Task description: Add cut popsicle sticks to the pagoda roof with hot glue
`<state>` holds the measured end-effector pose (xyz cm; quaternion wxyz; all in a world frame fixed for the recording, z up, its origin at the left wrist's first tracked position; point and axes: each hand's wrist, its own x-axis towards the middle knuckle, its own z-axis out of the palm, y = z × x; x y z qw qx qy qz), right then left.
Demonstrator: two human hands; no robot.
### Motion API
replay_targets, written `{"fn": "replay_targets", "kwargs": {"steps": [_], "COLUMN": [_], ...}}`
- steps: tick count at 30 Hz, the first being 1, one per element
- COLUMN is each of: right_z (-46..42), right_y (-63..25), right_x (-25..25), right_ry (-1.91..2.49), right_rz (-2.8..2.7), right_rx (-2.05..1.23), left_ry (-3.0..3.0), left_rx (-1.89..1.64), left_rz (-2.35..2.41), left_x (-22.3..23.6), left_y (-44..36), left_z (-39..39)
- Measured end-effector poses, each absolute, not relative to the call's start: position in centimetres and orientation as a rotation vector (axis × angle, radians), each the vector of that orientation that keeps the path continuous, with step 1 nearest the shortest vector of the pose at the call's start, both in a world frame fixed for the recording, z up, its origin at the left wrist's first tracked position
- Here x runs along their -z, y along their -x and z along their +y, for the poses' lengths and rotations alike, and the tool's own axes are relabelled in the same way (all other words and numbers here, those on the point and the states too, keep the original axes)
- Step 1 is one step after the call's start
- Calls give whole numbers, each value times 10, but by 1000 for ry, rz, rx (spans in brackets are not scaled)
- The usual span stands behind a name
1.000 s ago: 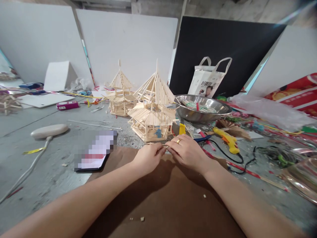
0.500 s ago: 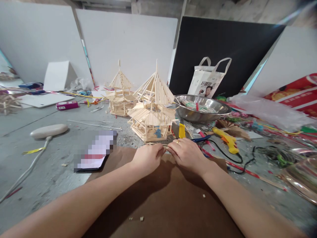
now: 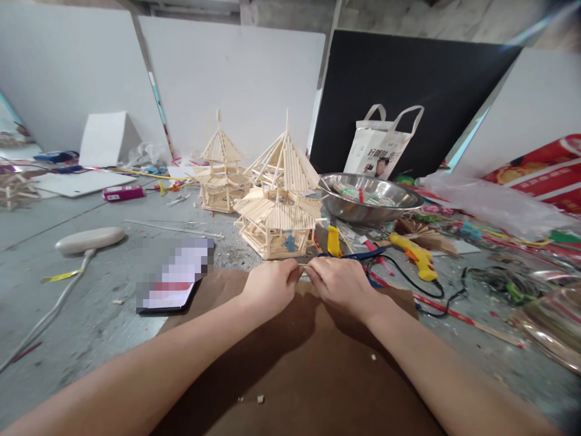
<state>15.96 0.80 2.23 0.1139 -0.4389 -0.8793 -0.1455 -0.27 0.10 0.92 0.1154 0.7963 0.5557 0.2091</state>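
Observation:
My left hand (image 3: 269, 288) and my right hand (image 3: 339, 283) meet at the far edge of a brown board (image 3: 299, 369). Both are closed, pinching a thin wooden stick (image 3: 302, 265) between their fingertips. Just beyond the stick stands a pagoda model (image 3: 278, 209) built of small wooden sticks, and a second, smaller stick pagoda (image 3: 221, 172) stands behind it to the left. A yellow-handled tool (image 3: 334, 240) lies just past my right hand.
A phone (image 3: 175, 275) lies left of the board. A steel bowl (image 3: 370, 198), a yellow glue gun (image 3: 415, 254) with black cord and a white tote bag (image 3: 385, 145) are at the right. A white oval device (image 3: 89, 240) sits far left. Boards lean along the back wall.
My right hand has slid slightly left and towards me, closing up against my left hand; its fingers have curled in more. The left hand has barely moved.

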Motion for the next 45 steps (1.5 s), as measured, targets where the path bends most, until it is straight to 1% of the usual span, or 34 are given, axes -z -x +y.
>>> {"fn": "replay_targets", "kwargs": {"steps": [4,8,10,13,16,18,20,22,24,27,29,32,36,40,42,45], "right_z": [11,17,21,26,30,31,31,31,30,28,27,25,25,25,24,23], "right_y": [-170,-180,-183,-182,-179,-177,-175,-173,-172,-171,-170,-170,-171,-171,-170,-167], "right_x": [-25,-29,-28,-23,-16,-14,-15,-18,-22,-27,-29,-32,-35,-39,-39,-34], "right_ry": [1102,1043,1100,1149,1089,1046,1028,1047,1078,1031,962,910,884,865,867,936], "right_rz": [-2659,-2603,-2483,-2277,-2075,-1982,-1905,-1803,-1653,-1422,-1307,-1225,-1195,-1179,-1188,-1283], "right_rx": [251,-113,-276,-536,-853,-974,-994,-948,-932,-1116,-1281,-1389,-1400,-1333,-1283,-1252], "left_ry": [-2413,-2481,-2491,-2525,-2575,-2614,-2661,-2681,-2635,-2466,-2386,-2344,-2281,-2105,-1931,-1629], "left_rx": [-639,-566,-544,-520,-466,-452,-496,-581,-682,-802,-820,-845,-817,-770,-933,-1390], "left_rz": [1343,1019,996,1087,1168,1166,1117,1067,1093,1197,1223,1261,1233,1157,1110,1028], "left_x": [-15,-20,-18,-12,-7,-5,-5,-6,-9,-15,-20,-28,-37,-51,-60,-68], "left_y": [6,7,7,8,8,7,6,4,2,-3,-8,-14,-18,-17,-14,-8], "left_z": [1,-3,-3,-1,0,0,0,1,2,5,7,10,16,23,27,36]}}
